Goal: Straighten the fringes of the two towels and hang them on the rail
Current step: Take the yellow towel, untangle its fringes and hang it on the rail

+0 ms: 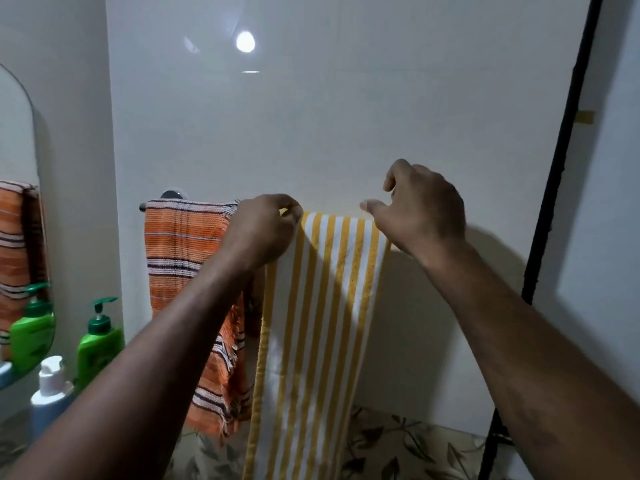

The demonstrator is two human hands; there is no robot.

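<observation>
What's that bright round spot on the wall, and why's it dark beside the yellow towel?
Head view: the spot is a light's glare on the glossy wall; the right arm casts a shadow beside the yellow towel.

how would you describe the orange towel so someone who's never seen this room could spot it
On the white wall ahead runs a rail. The orange towel hangs over its left end. Unlike the yellow-and-white towel beside it, striped lengthwise, it has dark-and-white cross bands and a frayed fringe.
</observation>
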